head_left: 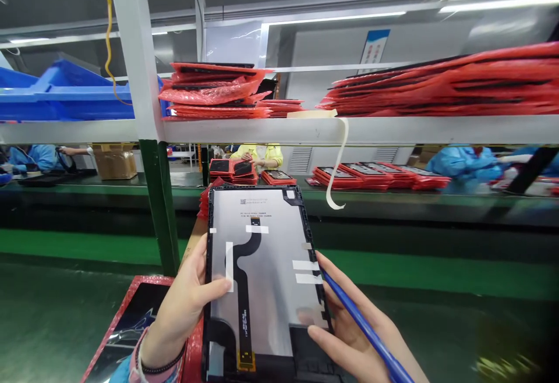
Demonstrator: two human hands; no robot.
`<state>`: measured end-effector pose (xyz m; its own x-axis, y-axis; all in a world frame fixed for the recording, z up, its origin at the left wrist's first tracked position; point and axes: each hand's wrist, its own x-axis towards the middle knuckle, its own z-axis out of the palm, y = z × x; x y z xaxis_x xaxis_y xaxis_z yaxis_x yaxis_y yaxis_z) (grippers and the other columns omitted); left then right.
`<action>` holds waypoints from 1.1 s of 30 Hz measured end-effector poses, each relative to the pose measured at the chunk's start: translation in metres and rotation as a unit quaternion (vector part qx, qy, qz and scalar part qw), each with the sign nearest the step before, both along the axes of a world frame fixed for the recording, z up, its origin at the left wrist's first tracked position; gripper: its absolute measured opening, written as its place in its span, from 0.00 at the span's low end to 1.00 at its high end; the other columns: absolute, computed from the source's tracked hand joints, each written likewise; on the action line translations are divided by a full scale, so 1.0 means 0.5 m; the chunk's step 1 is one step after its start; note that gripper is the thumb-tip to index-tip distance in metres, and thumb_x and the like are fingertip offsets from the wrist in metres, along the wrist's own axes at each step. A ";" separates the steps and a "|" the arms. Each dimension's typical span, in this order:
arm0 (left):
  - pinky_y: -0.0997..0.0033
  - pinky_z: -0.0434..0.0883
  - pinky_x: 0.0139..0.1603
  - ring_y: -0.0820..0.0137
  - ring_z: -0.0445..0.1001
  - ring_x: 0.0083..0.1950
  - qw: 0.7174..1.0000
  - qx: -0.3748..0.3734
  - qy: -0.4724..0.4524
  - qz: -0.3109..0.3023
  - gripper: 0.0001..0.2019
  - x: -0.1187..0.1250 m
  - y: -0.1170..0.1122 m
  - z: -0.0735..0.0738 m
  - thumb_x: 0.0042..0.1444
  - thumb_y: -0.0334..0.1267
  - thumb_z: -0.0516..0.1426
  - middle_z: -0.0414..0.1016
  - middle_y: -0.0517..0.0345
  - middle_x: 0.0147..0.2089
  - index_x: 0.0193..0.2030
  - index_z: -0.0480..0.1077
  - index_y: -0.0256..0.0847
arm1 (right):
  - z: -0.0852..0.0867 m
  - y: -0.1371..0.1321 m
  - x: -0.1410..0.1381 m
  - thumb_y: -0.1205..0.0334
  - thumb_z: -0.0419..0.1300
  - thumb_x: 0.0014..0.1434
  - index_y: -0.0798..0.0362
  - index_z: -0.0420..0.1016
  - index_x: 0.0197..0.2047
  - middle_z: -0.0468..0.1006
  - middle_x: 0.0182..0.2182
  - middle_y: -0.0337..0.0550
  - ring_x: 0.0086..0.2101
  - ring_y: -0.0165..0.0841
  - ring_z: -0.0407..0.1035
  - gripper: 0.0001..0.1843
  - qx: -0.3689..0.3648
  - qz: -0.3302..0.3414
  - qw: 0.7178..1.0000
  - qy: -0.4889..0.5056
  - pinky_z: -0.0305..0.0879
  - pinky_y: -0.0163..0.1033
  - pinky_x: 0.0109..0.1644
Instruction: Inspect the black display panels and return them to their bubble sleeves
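A tablet screen panel [271, 278] is held upright in front of me, its silver back facing me, with a black flex cable [243, 290] and white tape strips on it. My left hand [186, 304] grips the panel's left edge, thumb pressed on the back. My right hand [353, 336] supports the lower right edge and holds a blue pen-like tool [362, 325], whose tip touches the right edge near the tape strips.
A red bag with another panel [131, 319] lies under my left wrist. Red-bagged panels are stacked on the shelf [458, 80] above and on the green conveyor [379, 176]. A white-green post [151, 138] stands left. Workers sit across the line.
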<state>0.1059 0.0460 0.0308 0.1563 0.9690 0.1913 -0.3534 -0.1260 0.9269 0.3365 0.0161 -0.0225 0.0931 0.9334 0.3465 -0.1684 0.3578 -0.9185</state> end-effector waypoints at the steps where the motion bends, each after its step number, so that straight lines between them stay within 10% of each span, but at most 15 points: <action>1: 0.72 0.74 0.43 0.62 0.79 0.47 1.000 -0.005 -0.002 0.011 0.36 0.002 -0.001 -0.001 0.40 0.32 0.70 0.80 0.52 0.52 0.59 0.68 0.42 | -0.003 -0.001 -0.002 0.56 0.72 0.51 0.43 0.64 0.67 0.74 0.60 0.48 0.54 0.42 0.73 0.42 -0.011 -0.014 1.000 -0.013 0.76 0.36 0.47; 9: 0.70 0.73 0.52 0.64 0.79 0.50 0.999 0.001 -0.039 0.030 0.23 0.014 0.002 -0.002 0.52 0.35 0.66 0.82 0.55 0.50 0.56 0.72 0.43 | 0.008 -0.013 -0.024 0.57 0.72 0.52 0.41 0.61 0.69 0.77 0.57 0.48 0.39 0.41 0.81 0.43 -0.042 -0.049 0.996 -0.054 0.78 0.43 0.47; 15: 0.73 0.74 0.50 0.64 0.80 0.50 0.997 0.012 -0.023 0.076 0.19 0.005 0.000 0.003 0.51 0.36 0.67 0.84 0.56 0.45 0.50 0.76 0.43 | 0.021 -0.002 -0.024 0.43 0.64 0.58 0.47 0.78 0.53 0.83 0.49 0.47 0.51 0.41 0.76 0.24 0.008 -0.050 0.999 -0.002 0.74 0.35 0.51; 18: 0.75 0.76 0.38 0.69 0.81 0.36 0.996 0.019 0.000 0.086 0.22 0.001 -0.005 0.004 0.51 0.37 0.67 0.85 0.55 0.40 0.54 0.74 0.41 | 0.025 0.007 -0.008 0.37 0.53 0.63 0.49 0.79 0.47 0.86 0.32 0.45 0.35 0.36 0.81 0.27 0.014 -0.104 0.994 -0.023 0.77 0.34 0.41; 22: 0.74 0.75 0.36 0.67 0.81 0.36 0.994 0.039 0.029 0.096 0.21 0.005 -0.015 0.006 0.52 0.40 0.66 0.84 0.54 0.40 0.54 0.74 0.40 | 0.031 0.008 0.001 0.39 0.56 0.63 0.49 0.76 0.44 0.69 0.12 0.31 0.14 0.27 0.63 0.23 0.019 -0.259 0.963 -0.073 0.64 0.29 0.19; 28: 0.69 0.78 0.43 0.61 0.83 0.41 0.941 0.188 0.198 0.202 0.13 0.014 -0.026 -0.010 0.57 0.37 0.63 0.85 0.54 0.41 0.48 0.80 0.43 | 0.046 0.009 -0.008 0.44 0.66 0.56 0.50 0.82 0.40 0.86 0.32 0.51 0.30 0.40 0.81 0.18 -0.076 0.054 0.990 0.109 0.77 0.37 0.28; 33: 0.62 0.73 0.58 0.59 0.78 0.55 0.821 0.476 0.303 0.086 0.24 0.013 -0.007 -0.043 0.60 0.22 0.52 0.79 0.54 0.54 0.58 0.73 0.50 | 0.024 -0.004 -0.012 0.34 0.69 0.44 0.41 0.81 0.50 0.79 0.54 0.48 0.50 0.49 0.76 0.32 -0.067 0.197 0.951 0.231 0.80 0.50 0.42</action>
<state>0.1123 0.0425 0.0093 0.3781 0.4429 0.8130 0.2351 -0.8953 0.3784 0.3302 0.0141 -0.0103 -0.1591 0.9604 0.2287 -0.6606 0.0685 -0.7476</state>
